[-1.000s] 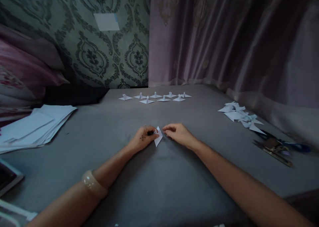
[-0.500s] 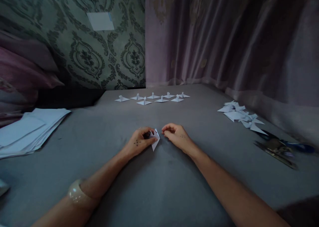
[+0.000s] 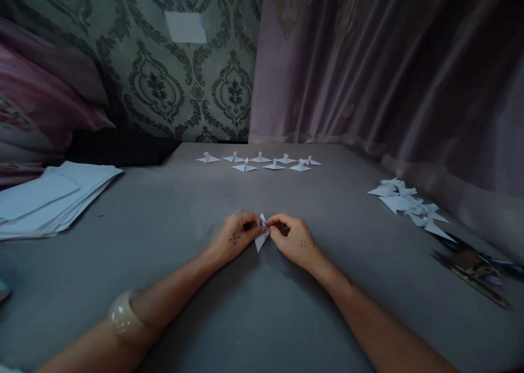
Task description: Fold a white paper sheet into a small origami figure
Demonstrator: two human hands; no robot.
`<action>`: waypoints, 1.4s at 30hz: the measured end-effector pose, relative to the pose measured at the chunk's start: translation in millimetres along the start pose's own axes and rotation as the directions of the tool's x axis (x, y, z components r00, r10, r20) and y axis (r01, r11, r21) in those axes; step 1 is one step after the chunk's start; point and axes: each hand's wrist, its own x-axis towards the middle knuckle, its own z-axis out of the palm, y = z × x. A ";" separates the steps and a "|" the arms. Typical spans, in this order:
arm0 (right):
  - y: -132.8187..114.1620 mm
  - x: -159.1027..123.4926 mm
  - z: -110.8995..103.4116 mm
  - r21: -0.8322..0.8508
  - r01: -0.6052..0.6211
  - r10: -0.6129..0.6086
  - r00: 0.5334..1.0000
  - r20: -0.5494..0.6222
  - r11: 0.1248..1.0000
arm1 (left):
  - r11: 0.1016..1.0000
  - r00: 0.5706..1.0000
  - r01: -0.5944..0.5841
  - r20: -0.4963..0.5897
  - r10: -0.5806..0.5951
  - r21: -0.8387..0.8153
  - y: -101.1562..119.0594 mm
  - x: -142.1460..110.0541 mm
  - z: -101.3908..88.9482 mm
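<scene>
A small folded white paper piece [image 3: 261, 241], pointed at top and bottom, is held just above the grey surface in front of me. My left hand [image 3: 237, 234] pinches it from the left between thumb and fingers. From the right, my right hand [image 3: 293, 236] has its thumb and forefinger closed at the paper's right edge. The fingertips of both hands nearly meet and cover the middle of the paper. Farther back stand several folded paper figures [image 3: 274, 164] in two rows, each with wide points and an upright middle.
A stack of white sheets [image 3: 88, 179] lies at the left. At the right is a heap of folded paper pieces [image 3: 403, 201], with scissors [image 3: 470, 277] close by, partly blurred. A patterned wall [image 3: 196, 89] and a curtain [image 3: 311, 62] stand behind the grey surface [image 3: 254, 318].
My right hand has moved in to the left and its fingertips now grip the paper's right edge. My left hand still holds the paper. The whole view has shifted slightly.
</scene>
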 end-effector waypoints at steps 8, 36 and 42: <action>-14.3 5.9 3.9 -0.046 -0.128 0.127 0.991 -0.034 0.991 | 0.974 0.984 -0.175 0.043 0.170 0.145 3.9 0.0 -2.1; -15.1 16.0 -6.6 0.409 -0.671 0.583 0.741 0.333 0.619 | 0.994 0.995 -0.094 0.018 0.093 0.048 7.0 -1.6 -3.3; -13.5 18.8 -11.6 0.489 -0.693 0.543 0.720 0.433 0.530 | 0.995 0.997 -0.077 0.009 0.076 0.058 7.7 -1.3 -3.7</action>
